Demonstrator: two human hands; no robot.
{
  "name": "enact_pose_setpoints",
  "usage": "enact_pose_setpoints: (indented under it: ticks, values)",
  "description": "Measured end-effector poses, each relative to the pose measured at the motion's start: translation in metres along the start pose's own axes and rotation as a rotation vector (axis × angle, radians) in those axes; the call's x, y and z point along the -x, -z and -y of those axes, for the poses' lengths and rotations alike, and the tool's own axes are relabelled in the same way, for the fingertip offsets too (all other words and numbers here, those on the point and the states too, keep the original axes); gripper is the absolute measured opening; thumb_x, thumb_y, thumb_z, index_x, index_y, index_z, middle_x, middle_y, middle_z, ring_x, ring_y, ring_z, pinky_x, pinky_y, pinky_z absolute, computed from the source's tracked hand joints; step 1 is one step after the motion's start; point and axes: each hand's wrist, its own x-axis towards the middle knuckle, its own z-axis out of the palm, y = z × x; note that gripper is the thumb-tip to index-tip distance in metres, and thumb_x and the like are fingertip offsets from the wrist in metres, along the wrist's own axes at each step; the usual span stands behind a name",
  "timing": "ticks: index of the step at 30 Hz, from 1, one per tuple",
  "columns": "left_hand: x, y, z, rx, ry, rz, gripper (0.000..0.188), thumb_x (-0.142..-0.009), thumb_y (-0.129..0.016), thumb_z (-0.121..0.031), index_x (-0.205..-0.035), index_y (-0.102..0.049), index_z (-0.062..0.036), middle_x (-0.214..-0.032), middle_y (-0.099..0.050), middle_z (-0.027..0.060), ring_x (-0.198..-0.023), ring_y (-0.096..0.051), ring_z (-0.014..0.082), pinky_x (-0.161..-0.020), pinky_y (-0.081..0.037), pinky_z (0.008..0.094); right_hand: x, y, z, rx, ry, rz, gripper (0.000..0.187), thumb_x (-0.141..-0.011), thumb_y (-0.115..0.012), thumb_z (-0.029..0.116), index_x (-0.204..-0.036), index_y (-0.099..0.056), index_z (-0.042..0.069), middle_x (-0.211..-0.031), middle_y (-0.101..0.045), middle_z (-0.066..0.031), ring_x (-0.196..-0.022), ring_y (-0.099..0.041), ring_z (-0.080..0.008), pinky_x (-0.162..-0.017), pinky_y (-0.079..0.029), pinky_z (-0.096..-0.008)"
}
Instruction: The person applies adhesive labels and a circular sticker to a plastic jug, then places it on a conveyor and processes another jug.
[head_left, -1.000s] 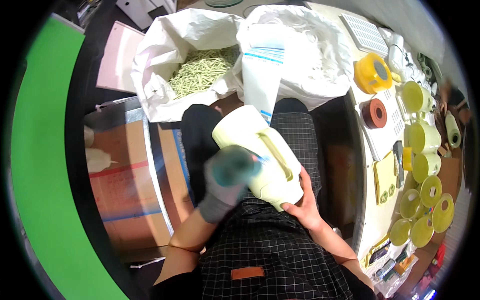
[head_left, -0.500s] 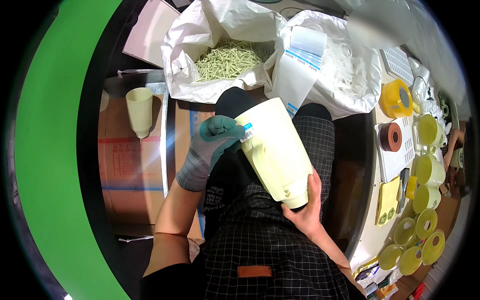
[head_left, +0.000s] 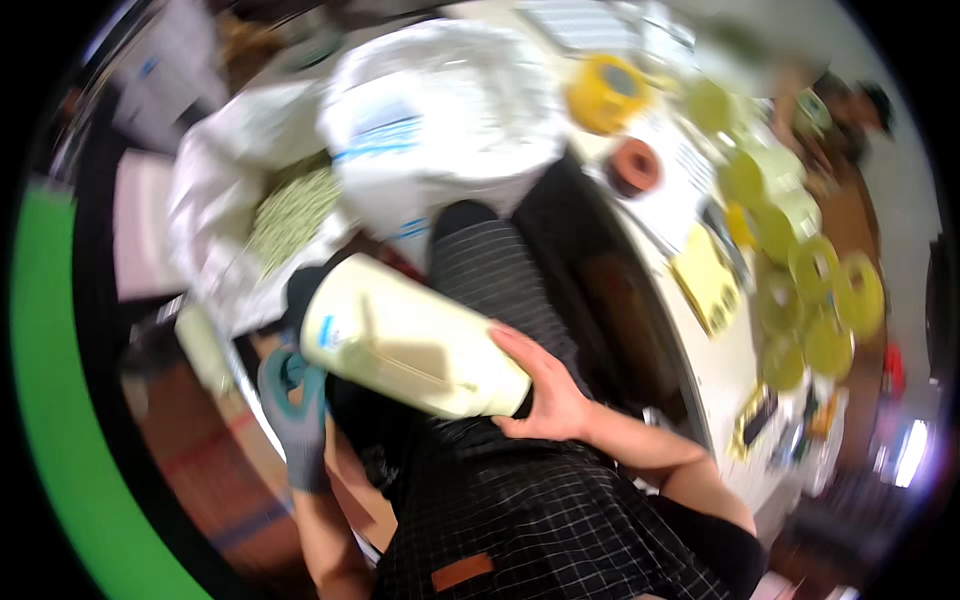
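A pale yellow plastic vessel (head_left: 410, 335), wide at one end and narrower at the other, lies slantwise over my lap. A small blue-and-white label (head_left: 327, 331) is on its side close to the wide end. My right hand (head_left: 548, 390), bare, is wrapped round the narrow end. Beside the wide end is my left hand (head_left: 297, 405) in a grey and teal glove, its fingers loosely curled with a gap between thumb and fingers. It holds nothing I can see; motion blurs it. A similar pale vessel (head_left: 203, 347) stands to the left on a brown carton.
White sacks hold small pale-green pieces (head_left: 295, 220) and whitish translucent pieces (head_left: 480, 100). A label strip (head_left: 385, 140) hangs over the right sack. On the right-hand table are yellow tape (head_left: 606, 95), a brown roll (head_left: 635, 167), a yellow pad (head_left: 706, 280) and several yellow-green rings (head_left: 813, 268). Another person is at far right.
My head view has swung to the right. The left hand has come away from the label, which stays on the vessel. The vessel lies more sideways, still in my right hand.
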Motion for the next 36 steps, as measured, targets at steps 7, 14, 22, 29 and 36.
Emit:
enact_pose_setpoints:
  ticks: [7,14,22,29,36]
  values:
    - [0.044,-0.082,-0.001,0.254,0.141,0.358,0.050,-0.103,-0.054,-0.022,-0.148,-0.054,0.0016,-0.140,-0.064,0.0178,-0.124,-0.063,0.0271,-0.105,-0.049,0.0402,-0.032,0.053,0.039,-0.099,0.292,-0.411,0.073,-0.080,-0.083,0.029,-0.144,-0.060,0.003,-0.158,-0.050,-0.0254,-0.142,-0.053,-0.0398,-0.118,-0.042,-0.0486]
    - [0.044,-0.060,-0.071,-0.320,-0.377,0.043,0.049,-0.093,-0.075,-0.031,-0.130,-0.067,0.0003,-0.137,-0.062,0.0241,-0.126,-0.059,0.0421,-0.106,-0.048,0.0527,-0.126,-0.020,0.000,0.106,-0.119,-0.268,0.041,-0.085,-0.082,0.030,-0.118,-0.071,0.008,-0.119,-0.071,-0.0102,-0.115,-0.066,-0.0343,-0.097,-0.055,-0.0446]
    - [0.019,-0.124,-0.069,-0.430,-0.503,0.192,0.082,-0.085,-0.076,-0.027,-0.157,-0.041,-0.0079,-0.162,-0.036,0.0265,-0.147,-0.038,0.0479,-0.119,-0.032,0.0604,-0.037,0.130,-0.098,0.027,-0.348,-0.759,0.023,-0.089,-0.076,0.009,-0.113,-0.076,0.008,-0.103,-0.076,-0.0111,-0.091,-0.073,-0.0276,-0.082,-0.059,-0.0367]
    - [-0.019,-0.135,-0.109,-0.403,-0.679,0.118,0.060,-0.088,-0.075,-0.014,-0.141,-0.051,0.0023,-0.148,-0.050,0.0226,-0.138,-0.047,0.0408,-0.116,-0.038,0.0521,0.067,0.297,-0.195,1.084,-0.462,-0.757,0.018,-0.083,-0.073,0.009,-0.101,-0.077,0.008,-0.099,-0.071,-0.0119,-0.099,-0.067,-0.0349,-0.087,-0.056,-0.0455]
    - [-0.036,-0.249,-0.214,-0.135,-1.062,0.755,0.037,-0.087,-0.081,-0.020,-0.120,-0.068,-0.0072,-0.117,-0.071,0.0132,-0.106,-0.070,0.0329,-0.088,-0.056,0.0437,0.063,0.309,-0.208,1.047,-0.318,-0.956,0.018,-0.079,-0.073,0.006,-0.097,-0.076,0.008,-0.092,-0.069,-0.0126,-0.092,-0.067,-0.0336,-0.080,-0.056,-0.0451]
